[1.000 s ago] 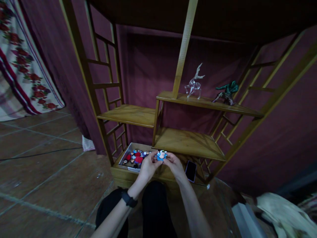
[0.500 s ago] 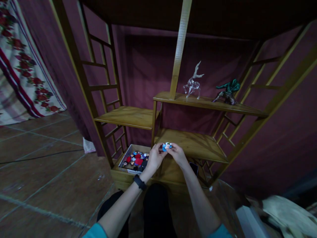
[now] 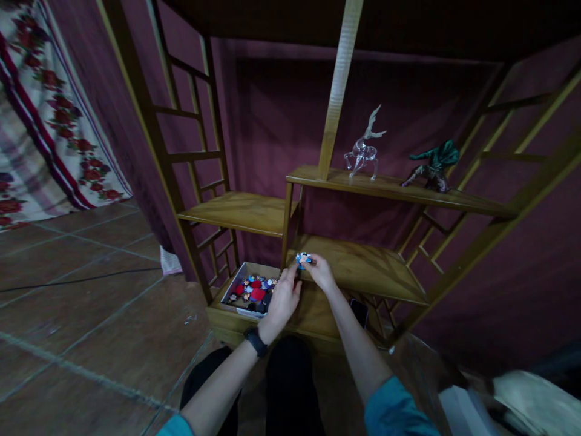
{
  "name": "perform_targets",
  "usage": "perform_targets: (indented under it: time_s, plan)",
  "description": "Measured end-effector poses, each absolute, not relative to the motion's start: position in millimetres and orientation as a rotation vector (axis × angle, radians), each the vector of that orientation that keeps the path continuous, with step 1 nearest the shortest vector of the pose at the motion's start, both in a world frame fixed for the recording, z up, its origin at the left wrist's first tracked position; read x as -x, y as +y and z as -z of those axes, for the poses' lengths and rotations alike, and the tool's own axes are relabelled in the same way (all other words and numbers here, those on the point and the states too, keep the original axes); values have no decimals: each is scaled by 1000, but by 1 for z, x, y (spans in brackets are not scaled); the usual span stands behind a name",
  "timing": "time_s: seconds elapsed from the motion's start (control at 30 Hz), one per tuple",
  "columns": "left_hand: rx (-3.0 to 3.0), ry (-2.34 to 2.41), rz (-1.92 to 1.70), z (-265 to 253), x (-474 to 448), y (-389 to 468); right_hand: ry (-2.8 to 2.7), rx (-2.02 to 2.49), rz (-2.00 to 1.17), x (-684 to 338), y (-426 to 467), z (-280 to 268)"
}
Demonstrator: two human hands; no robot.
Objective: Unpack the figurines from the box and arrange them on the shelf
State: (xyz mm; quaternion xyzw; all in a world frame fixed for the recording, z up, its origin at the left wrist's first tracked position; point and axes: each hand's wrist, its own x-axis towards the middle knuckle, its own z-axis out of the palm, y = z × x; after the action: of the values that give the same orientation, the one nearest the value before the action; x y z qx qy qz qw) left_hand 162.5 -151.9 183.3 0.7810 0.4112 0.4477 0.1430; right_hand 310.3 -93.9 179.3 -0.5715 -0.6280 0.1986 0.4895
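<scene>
Hands [image 3: 282,301] [image 3: 322,274]: two. Held blue figurine [image 3: 302,260]: one. Box [image 3: 259,269]: one. Phone [image 3: 359,312]: one. Deer ornament [image 3: 364,151]: one.

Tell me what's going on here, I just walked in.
A person's right hand holds a small blue figure up in front of a wooden shelf unit. The left hand is close below it; whether it touches the figure is hard to tell. To the left, a box of small figures sits on the bottom level. A clear deer and a green-clad statuette stand on a higher shelf at the right.
</scene>
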Motion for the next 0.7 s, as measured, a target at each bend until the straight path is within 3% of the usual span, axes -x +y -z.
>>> perform_targets:
  time_s: [0.7]
  plan:
    - [-2925,1188,-735,-175,-146,-163,-1543,1382,-520,-313,-90,-172]
